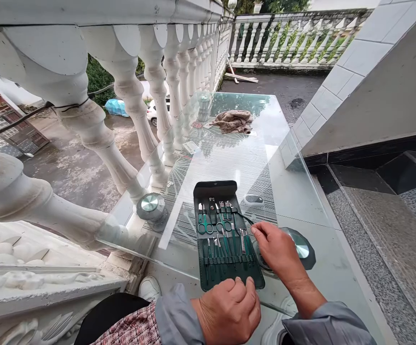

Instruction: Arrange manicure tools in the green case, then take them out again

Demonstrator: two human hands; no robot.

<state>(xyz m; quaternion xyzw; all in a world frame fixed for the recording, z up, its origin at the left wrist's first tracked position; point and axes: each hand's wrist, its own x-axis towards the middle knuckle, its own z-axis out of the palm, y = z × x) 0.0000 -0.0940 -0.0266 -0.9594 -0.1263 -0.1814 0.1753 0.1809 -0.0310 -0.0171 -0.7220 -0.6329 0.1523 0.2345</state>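
L hand (229, 309), grip unclear, R hand (277, 249) clamped on 1 dark tool (245, 218), 1 kit (211, 189), 2 pr scissors (205, 228)

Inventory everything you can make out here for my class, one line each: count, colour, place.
Glass table: one, clear, centre
Tool case: one, dark green, open on table
Scissors: two pairs, green-handled, in case
Other tools: several, silver and green, in case
Slim item: one, dark, case's right edge
Oval item: one, grey, right of case
Cloth: one, brown, table's far end
Table supports: at least three, silver-topped, under glass
Balusters: many, white, left and far side
Car: one, white, beyond left balusters
Cover: one, blue, beyond left balusters
Steps: several, grey and black, right
Shoes: two, white, bottom
Sleeves: two, grey, bottom
Right hand: one, bare, pinching slim item
Left hand: one, bare, case's near edge
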